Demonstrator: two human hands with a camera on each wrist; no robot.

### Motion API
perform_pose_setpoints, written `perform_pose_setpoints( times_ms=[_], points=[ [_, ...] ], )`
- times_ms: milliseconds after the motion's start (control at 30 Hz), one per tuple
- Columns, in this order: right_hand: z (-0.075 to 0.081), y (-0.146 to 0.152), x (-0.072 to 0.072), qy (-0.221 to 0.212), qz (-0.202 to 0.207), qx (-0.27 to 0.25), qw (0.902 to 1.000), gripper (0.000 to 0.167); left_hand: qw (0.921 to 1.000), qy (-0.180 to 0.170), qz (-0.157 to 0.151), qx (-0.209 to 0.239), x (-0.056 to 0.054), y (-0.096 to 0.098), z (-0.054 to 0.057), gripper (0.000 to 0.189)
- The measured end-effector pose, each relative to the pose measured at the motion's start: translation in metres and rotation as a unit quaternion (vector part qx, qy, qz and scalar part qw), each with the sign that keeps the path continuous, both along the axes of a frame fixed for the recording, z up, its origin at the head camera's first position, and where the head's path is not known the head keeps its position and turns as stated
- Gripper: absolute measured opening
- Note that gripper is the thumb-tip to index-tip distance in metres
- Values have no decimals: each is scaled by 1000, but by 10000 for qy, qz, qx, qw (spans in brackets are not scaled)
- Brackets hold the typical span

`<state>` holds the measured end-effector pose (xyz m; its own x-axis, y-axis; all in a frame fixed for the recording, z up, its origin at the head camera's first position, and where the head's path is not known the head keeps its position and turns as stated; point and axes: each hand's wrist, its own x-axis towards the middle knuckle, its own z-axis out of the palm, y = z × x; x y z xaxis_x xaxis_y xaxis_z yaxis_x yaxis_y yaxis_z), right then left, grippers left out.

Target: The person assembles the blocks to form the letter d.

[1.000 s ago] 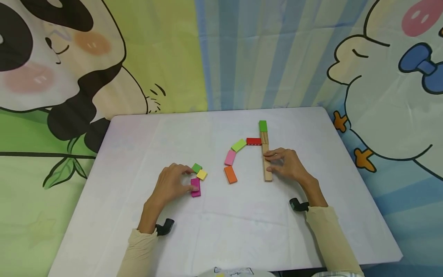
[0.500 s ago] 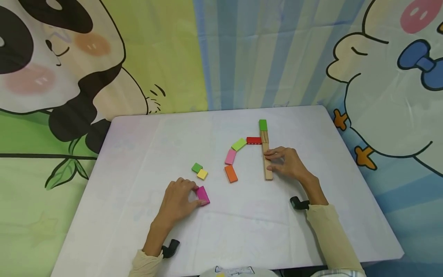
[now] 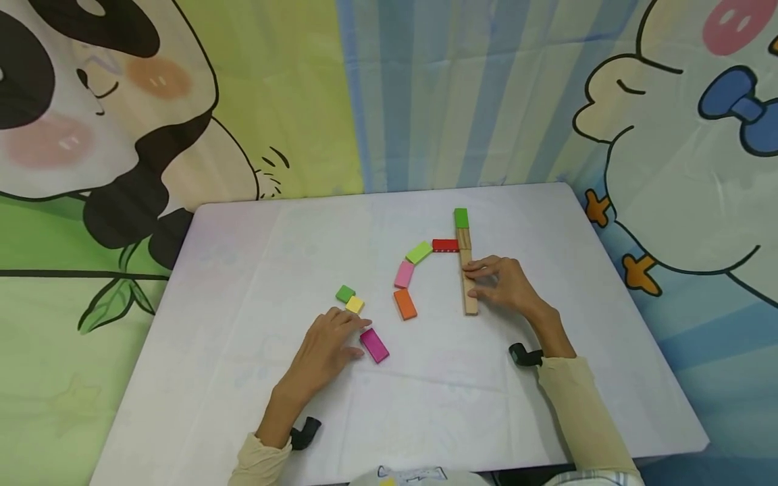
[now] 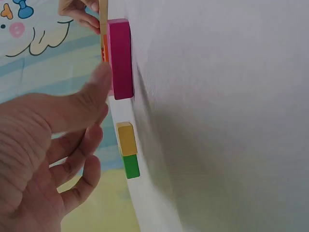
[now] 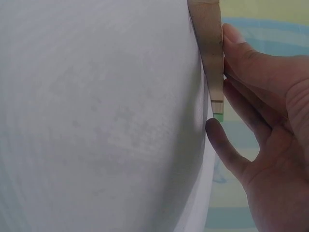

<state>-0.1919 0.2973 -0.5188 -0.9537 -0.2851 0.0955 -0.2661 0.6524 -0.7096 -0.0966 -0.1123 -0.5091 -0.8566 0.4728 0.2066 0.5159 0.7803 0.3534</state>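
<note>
A magenta block (image 3: 374, 345) lies tilted on the white table, just right of my left hand (image 3: 325, 347). That hand's thumb and fingers are spread apart beside it; in the left wrist view the thumb tip is close to the magenta block (image 4: 120, 60), and I cannot tell whether they touch. My right hand (image 3: 501, 287) rests its thumb and fingertips on a long plain wooden block (image 3: 469, 293), its fingers relaxed. In the right wrist view the thumb tip meets the upper edge of the wooden block (image 5: 210, 48).
A curved row runs left from the wooden column: a red block (image 3: 446, 246), a lime block (image 3: 419, 252), a pink block (image 3: 404, 275) and an orange block (image 3: 405, 304). A green block (image 3: 461, 218) tops the column. Yellow (image 3: 355, 305) and small green (image 3: 345, 293) blocks lie behind my left hand.
My left hand moved the magenta block toward the right and front, away from the small yellow and green blocks, turning it, and its fingers have since parted from it. My right hand stayed put.
</note>
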Motion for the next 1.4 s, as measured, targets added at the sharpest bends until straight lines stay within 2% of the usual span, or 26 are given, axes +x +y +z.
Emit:
perform_pose_setpoints(
  times_ms=[67,200,367,567,733,867,1067,1233,1400],
  points=[
    [0,1,0,-16,-26,-6,10000,43,9996,-127,-268,7,-6,-1,-1,55],
    [0,1,0,30,36,-47,10000,44,9979,-239,-599,-33,-16,1,-6,44],
    [0,1,-1,42,82,-15,10000,45,9952,-186,-959,-24,-23,12,-9,33],
    [2,2,-3,71,105,-9,9999,45,9888,-218,-1477,30,-27,45,-10,30],
    [3,3,-4,23,90,2,10000,46,9814,-13,-1878,-395,-31,78,-7,27],
    [3,3,-4,-51,33,-4,10000,46,9786,30,-1947,-666,-38,97,-6,27],
    [3,2,-3,-44,40,-42,10000,45,9786,-4,-1881,-831,-55,114,-5,26],
    [5,3,-2,-49,-2,-17,10000,45,9790,-164,-1862,-810,-69,124,-2,26],
    [5,4,-1,-72,-8,-35,10000,45,9806,-299,-1792,-729,-76,126,-1,29]
  ],
)
